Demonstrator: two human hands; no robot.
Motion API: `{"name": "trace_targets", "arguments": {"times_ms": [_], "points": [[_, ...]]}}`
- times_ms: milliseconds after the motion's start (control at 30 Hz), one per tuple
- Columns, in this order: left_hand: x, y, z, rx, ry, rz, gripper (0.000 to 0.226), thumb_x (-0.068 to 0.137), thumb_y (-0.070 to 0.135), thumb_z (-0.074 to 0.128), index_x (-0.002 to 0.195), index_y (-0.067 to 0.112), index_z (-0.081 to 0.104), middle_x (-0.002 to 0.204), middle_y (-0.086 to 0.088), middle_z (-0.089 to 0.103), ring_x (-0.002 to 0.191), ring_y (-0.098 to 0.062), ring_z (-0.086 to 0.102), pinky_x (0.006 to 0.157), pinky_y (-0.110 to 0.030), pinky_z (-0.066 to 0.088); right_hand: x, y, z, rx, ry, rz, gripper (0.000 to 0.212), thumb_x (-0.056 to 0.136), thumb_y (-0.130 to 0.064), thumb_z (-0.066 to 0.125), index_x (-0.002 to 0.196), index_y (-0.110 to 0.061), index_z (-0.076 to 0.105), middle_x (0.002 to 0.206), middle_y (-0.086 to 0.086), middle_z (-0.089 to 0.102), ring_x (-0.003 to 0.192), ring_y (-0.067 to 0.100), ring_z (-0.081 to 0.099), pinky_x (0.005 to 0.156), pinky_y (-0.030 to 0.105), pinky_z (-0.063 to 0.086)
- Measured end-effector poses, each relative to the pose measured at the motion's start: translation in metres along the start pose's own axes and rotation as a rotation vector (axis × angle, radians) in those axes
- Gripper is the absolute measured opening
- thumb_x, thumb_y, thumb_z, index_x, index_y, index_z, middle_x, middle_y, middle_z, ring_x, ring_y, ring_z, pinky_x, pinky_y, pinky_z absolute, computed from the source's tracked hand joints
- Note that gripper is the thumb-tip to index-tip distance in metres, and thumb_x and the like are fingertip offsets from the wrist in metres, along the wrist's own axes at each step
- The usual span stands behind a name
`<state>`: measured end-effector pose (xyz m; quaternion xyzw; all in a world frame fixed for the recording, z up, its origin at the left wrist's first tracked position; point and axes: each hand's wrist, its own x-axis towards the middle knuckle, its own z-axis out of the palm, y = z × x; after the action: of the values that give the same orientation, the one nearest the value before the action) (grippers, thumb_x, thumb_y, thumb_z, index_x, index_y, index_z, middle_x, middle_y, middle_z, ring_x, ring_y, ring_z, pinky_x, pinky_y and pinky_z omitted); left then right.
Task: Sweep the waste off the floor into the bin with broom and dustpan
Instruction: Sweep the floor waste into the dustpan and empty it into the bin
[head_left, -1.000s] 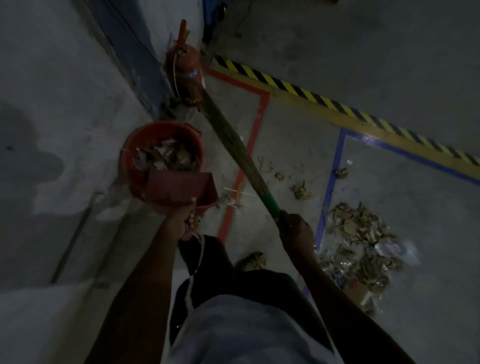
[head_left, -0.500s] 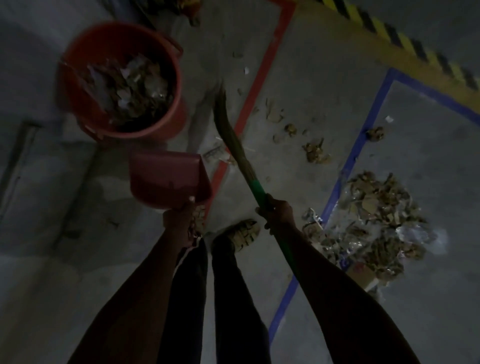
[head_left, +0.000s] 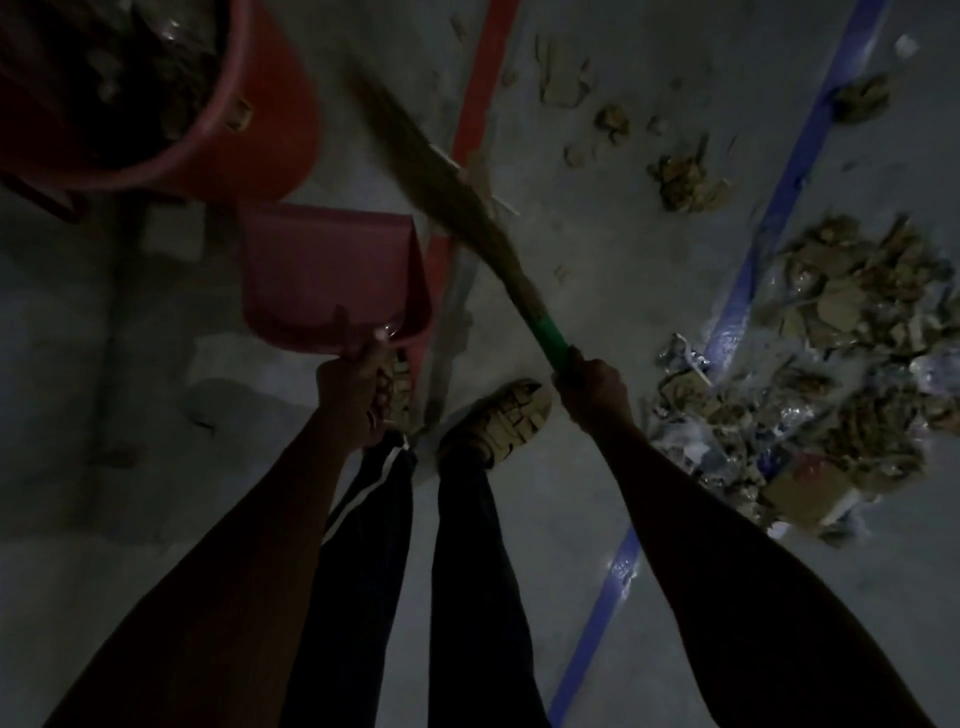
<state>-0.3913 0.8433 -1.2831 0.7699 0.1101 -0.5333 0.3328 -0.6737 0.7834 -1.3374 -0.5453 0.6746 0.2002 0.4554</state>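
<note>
Your left hand (head_left: 353, 384) grips the handle of the red dustpan (head_left: 327, 275), fingers curled round it; the pan is held off the floor (head_left: 130, 519), just beside the bin and empty as far as the dim light shows.

Your right hand (head_left: 592, 387) is clamped on the green handle of the broom (head_left: 467, 208); its straw head slants up and away to the left, blurred, crossing the red floor line (head_left: 483, 78).

Red bin (head_left: 249, 119): far-left corner of the floor, holding waste.

Main waste pile (head_left: 831, 364): right side of the floor, lying across and beyond the blue floor line (head_left: 769, 208); paper, card and shiny wrappers.

Loose scraps (head_left: 685, 182): between the red and blue lines, toward the far edge.

Your sandalled foot (head_left: 498, 421): between the two hands, toe near the broom handle.
</note>
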Motion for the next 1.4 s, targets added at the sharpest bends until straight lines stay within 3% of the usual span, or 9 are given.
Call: {"name": "trace_targets", "arguments": {"times_ms": [133, 367, 567, 733, 933, 1067, 1200, 1400], "points": [[0.007, 0.002, 0.018, 0.048, 0.030, 0.032, 0.050, 0.090, 0.040, 0.075, 0.058, 0.013, 0.048, 0.041, 0.003, 0.043, 0.030, -0.008, 0.035, 0.039, -0.017, 0.033, -0.001, 0.028, 0.009, -0.018, 0.218, 0.030, 0.052, 0.098, -0.033, 0.055, 0.144, -0.012, 0.044, 0.105, 0.020, 0.063, 0.090, 0.040, 0.064, 0.065, 0.033, 0.042], [0.018, 0.028, 0.052, 0.122, 0.008, 0.065, 0.049, 0.091, 0.042, 0.074, 0.061, 0.012, 0.048, 0.039, 0.005, 0.044, 0.028, -0.006, 0.034, 0.038, -0.016, 0.032, -0.016, 0.051, 0.015, 0.083, 0.480, -0.133, 0.052, 0.095, -0.027, 0.054, 0.139, 0.001, 0.048, 0.094, 0.024, 0.063, 0.069, 0.042, 0.061, 0.053, 0.038, 0.046], [0.041, 0.072, 0.081, 0.128, -0.058, 0.158, 0.048, 0.089, 0.042, 0.076, 0.063, 0.013, 0.047, 0.042, 0.004, 0.045, 0.030, -0.008, 0.035, 0.036, -0.015, 0.029, 0.006, 0.025, -0.004, 0.112, 0.528, -0.313, 0.057, 0.096, -0.032, 0.046, 0.143, 0.001, 0.043, 0.106, 0.021, 0.058, 0.073, 0.040, 0.059, 0.053, 0.040, 0.048], [0.065, 0.107, 0.086, 0.145, -0.123, 0.239, 0.045, 0.088, 0.044, 0.075, 0.068, 0.013, 0.050, 0.049, 0.000, 0.044, 0.032, -0.009, 0.035, 0.036, -0.017, 0.031, 0.071, -0.032, -0.038, 0.058, 0.475, -0.404, 0.062, 0.101, -0.027, 0.049, 0.154, -0.008, 0.024, 0.119, 0.022, 0.054, 0.085, 0.039, 0.057, 0.066, 0.046, 0.053], [0.085, 0.128, 0.079, 0.213, -0.126, 0.293, 0.041, 0.089, 0.043, 0.075, 0.069, 0.014, 0.054, 0.048, 0.001, 0.045, 0.033, -0.009, 0.036, 0.036, -0.019, 0.033, 0.144, -0.128, -0.079, 0.056, 0.471, -0.465, 0.056, 0.101, -0.022, 0.050, 0.151, -0.007, 0.033, 0.123, 0.025, 0.056, 0.100, 0.041, 0.058, 0.077, 0.043, 0.050], [0.096, 0.123, 0.062, 0.191, -0.117, 0.287, 0.038, 0.091, 0.041, 0.073, 0.072, 0.015, 0.053, 0.049, 0.002, 0.044, 0.033, -0.008, 0.037, 0.035, -0.017, 0.031, 0.175, -0.186, -0.097, 0.096, 0.385, -0.394, 0.051, 0.102, -0.027, 0.046, 0.150, -0.011, 0.036, 0.105, 0.020, 0.063, 0.082, 0.037, 0.066, 0.066, 0.049, 0.057], [0.106, 0.120, 0.049, 0.216, -0.112, 0.294, 0.038, 0.090, 0.040, 0.076, 0.072, 0.014, 0.054, 0.049, 0.003, 0.043, 0.036, -0.009, 0.037, 0.036, -0.019, 0.030, 0.182, -0.221, -0.105, 0.259, 0.196, -0.197, 0.038, 0.103, -0.025, 0.045, 0.135, -0.007, 0.053, 0.087, 0.016, 0.067, 0.063, 0.030, 0.069, 0.046, 0.035, 0.055], [0.114, 0.131, 0.050, 0.235, -0.139, 0.309, 0.039, 0.089, 0.041, 0.075, 0.076, 0.010, 0.054, 0.054, -0.002, 0.044, 0.036, -0.010, 0.037, 0.037, -0.019, 0.030, 0.179, -0.204, -0.090, 0.261, 0.188, -0.106, 0.040, 0.102, -0.026, 0.045, 0.141, -0.016, 0.046, 0.089, 0.015, 0.066, 0.068, 0.034, 0.071, 0.055, 0.051, 0.060]]}}
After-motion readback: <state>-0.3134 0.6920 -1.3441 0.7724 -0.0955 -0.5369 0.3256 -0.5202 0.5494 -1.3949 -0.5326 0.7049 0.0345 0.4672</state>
